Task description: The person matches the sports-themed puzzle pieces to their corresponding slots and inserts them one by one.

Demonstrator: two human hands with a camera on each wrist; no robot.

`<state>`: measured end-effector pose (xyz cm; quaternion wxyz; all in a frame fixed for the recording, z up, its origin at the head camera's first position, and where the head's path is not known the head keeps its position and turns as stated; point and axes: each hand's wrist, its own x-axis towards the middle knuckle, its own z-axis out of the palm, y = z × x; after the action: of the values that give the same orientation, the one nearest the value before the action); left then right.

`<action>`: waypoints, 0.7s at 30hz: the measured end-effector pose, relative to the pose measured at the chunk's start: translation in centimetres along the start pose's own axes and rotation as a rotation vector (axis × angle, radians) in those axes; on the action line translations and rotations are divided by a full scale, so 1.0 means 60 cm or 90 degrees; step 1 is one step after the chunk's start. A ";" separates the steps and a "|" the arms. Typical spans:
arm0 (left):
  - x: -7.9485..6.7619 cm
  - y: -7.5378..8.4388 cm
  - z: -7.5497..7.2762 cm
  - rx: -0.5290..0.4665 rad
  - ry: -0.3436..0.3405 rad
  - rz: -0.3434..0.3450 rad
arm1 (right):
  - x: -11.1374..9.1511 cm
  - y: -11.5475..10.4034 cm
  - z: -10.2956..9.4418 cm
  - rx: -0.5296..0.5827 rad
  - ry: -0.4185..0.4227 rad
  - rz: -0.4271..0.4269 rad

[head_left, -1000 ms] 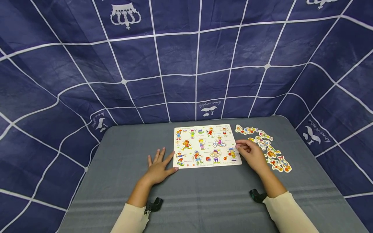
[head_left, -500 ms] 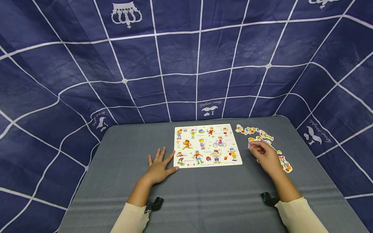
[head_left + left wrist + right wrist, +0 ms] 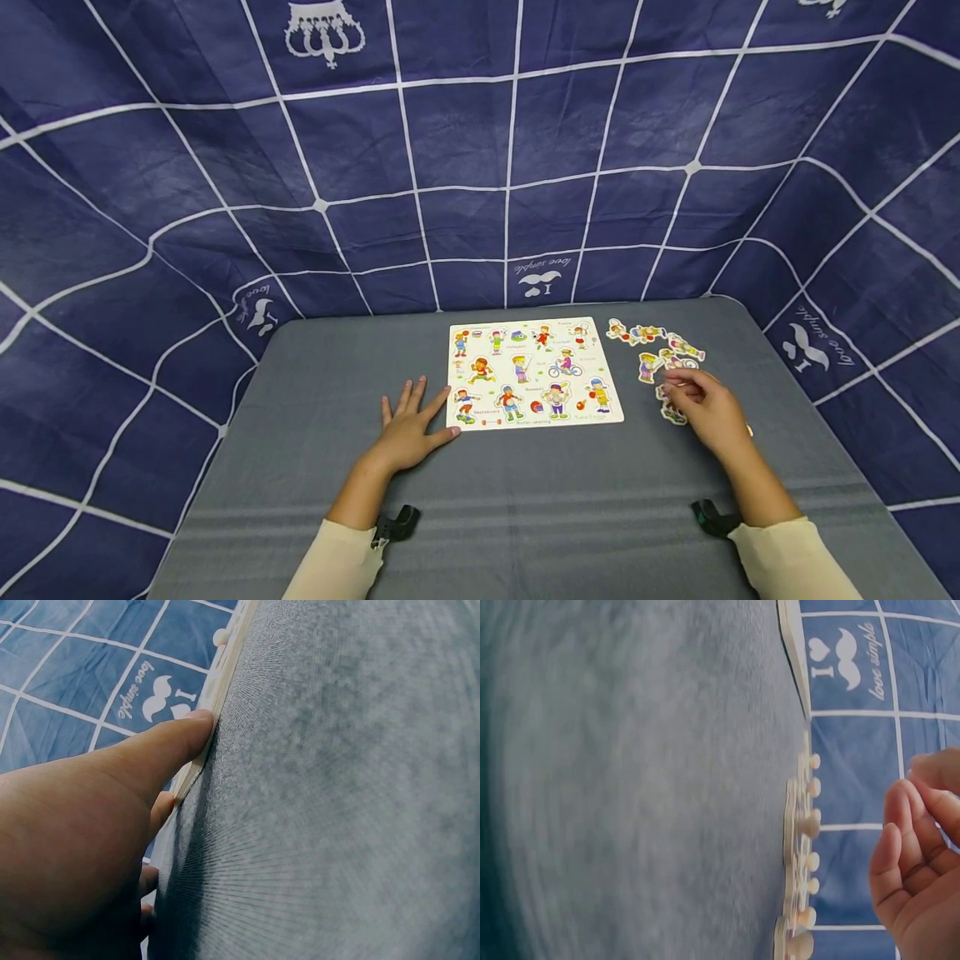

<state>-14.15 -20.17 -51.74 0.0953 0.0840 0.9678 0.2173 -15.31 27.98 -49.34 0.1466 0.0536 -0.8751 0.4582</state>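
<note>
My left hand (image 3: 405,437) lies flat with fingers spread at the left side of a white puzzle board (image 3: 536,393) printed with sporting children. Its thumb and index finger touch the board's edge, as the left wrist view also shows at the thumb (image 3: 196,731). My right hand (image 3: 708,410) hovers over loose knobbed puzzle pieces right of the board. In the right wrist view its fingers (image 3: 889,859) are loosely curled with nothing visible between them. A piece showing a child in purple trousers (image 3: 648,367) lies just left of its fingertips; other pieces are partly hidden under the hand.
Further loose pieces (image 3: 647,334) lie behind the right hand, near the back edge. Round knobs (image 3: 810,825) stand up from the pieces. A grey cloth (image 3: 510,517) covers the table, and blue gridded curtains (image 3: 465,225) enclose its back and sides.
From the board's right edge my right hand has moved right and slightly toward me, over the loose pieces. My left hand and the board stay where they were.
</note>
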 end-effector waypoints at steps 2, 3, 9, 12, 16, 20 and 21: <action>0.000 -0.001 0.000 0.003 -0.001 -0.002 | 0.000 0.004 -0.003 -0.007 -0.002 0.001; 0.000 -0.001 0.000 0.002 -0.001 -0.002 | 0.000 0.004 -0.005 -0.017 -0.003 0.006; -0.002 -0.001 -0.002 0.001 -0.003 -0.005 | 0.001 0.008 -0.014 -0.075 -0.021 0.010; -0.002 0.000 -0.002 0.001 -0.004 -0.003 | 0.001 0.009 -0.016 -0.091 -0.036 0.010; -0.002 0.001 -0.003 -0.003 -0.002 0.000 | 0.001 0.012 -0.019 -0.091 -0.059 0.024; -0.003 0.003 -0.003 -0.006 -0.003 0.002 | 0.004 0.018 -0.021 -0.105 -0.077 0.041; -0.002 0.003 -0.003 -0.005 -0.005 0.001 | 0.004 0.019 -0.022 -0.109 -0.083 0.043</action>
<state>-14.03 -20.10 -51.45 0.0990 0.0851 0.9665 0.2208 -15.53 29.71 -49.45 0.0780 0.0408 -0.9199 0.3821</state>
